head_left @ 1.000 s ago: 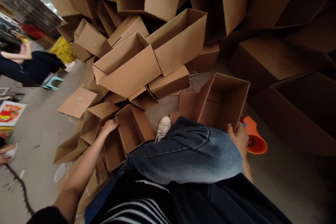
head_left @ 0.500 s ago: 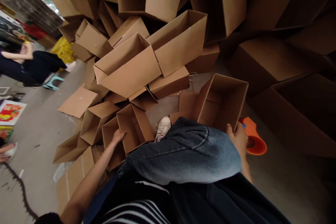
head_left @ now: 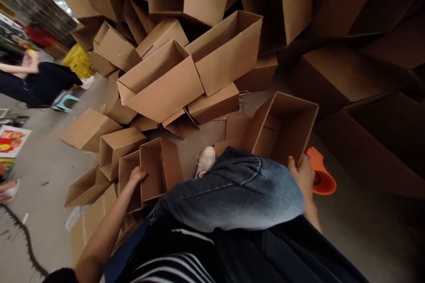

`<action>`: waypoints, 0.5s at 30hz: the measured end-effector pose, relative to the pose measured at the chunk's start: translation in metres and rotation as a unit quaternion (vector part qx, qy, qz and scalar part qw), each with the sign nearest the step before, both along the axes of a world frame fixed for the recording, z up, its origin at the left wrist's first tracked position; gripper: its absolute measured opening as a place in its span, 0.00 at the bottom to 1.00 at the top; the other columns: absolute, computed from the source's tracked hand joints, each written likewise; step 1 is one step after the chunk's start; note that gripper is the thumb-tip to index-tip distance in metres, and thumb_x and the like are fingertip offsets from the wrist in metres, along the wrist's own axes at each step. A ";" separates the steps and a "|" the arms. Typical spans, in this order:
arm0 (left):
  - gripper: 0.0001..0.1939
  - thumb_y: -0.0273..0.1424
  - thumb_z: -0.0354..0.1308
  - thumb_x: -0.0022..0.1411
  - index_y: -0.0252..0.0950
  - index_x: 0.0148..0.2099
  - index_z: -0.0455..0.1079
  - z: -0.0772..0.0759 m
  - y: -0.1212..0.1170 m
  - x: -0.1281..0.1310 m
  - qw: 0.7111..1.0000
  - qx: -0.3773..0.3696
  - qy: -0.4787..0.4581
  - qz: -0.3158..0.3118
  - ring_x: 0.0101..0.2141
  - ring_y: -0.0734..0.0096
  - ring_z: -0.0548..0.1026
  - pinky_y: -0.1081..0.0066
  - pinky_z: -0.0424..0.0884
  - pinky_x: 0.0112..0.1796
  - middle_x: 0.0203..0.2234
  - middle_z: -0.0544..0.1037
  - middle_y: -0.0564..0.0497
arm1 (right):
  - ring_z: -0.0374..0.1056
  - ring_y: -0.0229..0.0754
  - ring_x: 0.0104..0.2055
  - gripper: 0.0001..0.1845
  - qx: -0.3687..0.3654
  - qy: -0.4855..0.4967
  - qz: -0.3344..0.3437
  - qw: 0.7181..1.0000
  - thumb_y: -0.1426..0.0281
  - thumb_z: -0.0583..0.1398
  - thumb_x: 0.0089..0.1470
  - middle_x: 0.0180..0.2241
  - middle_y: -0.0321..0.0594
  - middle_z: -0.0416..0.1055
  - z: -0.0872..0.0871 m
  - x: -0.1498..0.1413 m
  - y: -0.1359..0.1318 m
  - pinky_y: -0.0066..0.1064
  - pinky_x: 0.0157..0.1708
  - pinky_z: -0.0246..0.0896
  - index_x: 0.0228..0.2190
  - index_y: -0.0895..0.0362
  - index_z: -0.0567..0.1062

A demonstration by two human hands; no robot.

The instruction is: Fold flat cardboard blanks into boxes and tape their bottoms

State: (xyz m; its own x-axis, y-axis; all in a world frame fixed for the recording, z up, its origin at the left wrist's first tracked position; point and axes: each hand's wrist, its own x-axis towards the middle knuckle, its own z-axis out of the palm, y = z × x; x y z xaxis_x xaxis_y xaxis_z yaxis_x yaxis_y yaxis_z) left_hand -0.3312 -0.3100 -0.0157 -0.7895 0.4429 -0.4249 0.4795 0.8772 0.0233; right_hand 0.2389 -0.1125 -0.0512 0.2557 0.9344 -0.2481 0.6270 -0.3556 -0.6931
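Observation:
My left hand (head_left: 137, 176) grips the near rim of a small open cardboard box (head_left: 159, 168) that lies on its side among other boxes on the floor. My right hand (head_left: 301, 176) holds the near edge of a larger open cardboard box (head_left: 282, 126) resting against my raised knee in blue jeans (head_left: 239, 190). Both hands have fingers curled over the box rims.
A tall heap of empty cardboard boxes (head_left: 186, 66) fills the space ahead and to the right. An orange tape dispenser (head_left: 320, 177) lies on the floor beside my right hand. Another person (head_left: 36, 79) sits by a blue stool at far left. Flattened cartons lie at lower left.
My left hand moved from the rim of one box to the small open box and has shifted it a little leftward and nearer. The right hand and its box stayed put.

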 end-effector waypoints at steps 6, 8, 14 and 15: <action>0.16 0.36 0.64 0.57 0.29 0.43 0.78 -0.006 0.004 0.006 0.995 0.039 -0.048 0.074 0.38 0.57 0.83 0.71 0.79 0.35 0.33 0.84 0.42 | 0.68 0.56 0.41 0.26 0.000 -0.008 0.006 1.000 0.56 0.47 0.53 0.41 0.55 0.73 -0.003 0.000 0.003 0.41 0.38 0.58 0.45 0.59 0.71; 0.23 0.44 0.54 0.66 0.29 0.47 0.77 -0.007 0.010 0.005 0.993 0.057 -0.059 0.088 0.38 0.61 0.83 0.72 0.79 0.36 0.35 0.84 0.41 | 0.68 0.56 0.41 0.26 0.006 -0.012 0.008 1.000 0.56 0.47 0.53 0.41 0.54 0.73 -0.004 0.000 0.003 0.42 0.38 0.58 0.44 0.59 0.71; 0.23 0.42 0.49 0.67 0.28 0.45 0.77 -0.007 0.037 -0.008 0.994 0.049 0.024 0.094 0.48 0.44 0.79 0.60 0.77 0.41 0.37 0.82 0.32 | 0.68 0.58 0.43 0.25 -0.010 -0.008 0.004 1.000 0.57 0.47 0.52 0.40 0.55 0.72 0.000 0.000 0.001 0.41 0.38 0.58 0.44 0.59 0.70; 0.20 0.41 0.51 0.66 0.29 0.43 0.77 -0.007 0.040 -0.010 0.995 0.048 0.034 0.083 0.49 0.42 0.78 0.60 0.76 0.42 0.38 0.82 0.32 | 0.68 0.57 0.43 0.25 -0.012 -0.007 0.004 1.000 0.57 0.47 0.52 0.41 0.55 0.72 0.001 0.000 0.001 0.42 0.39 0.58 0.44 0.59 0.69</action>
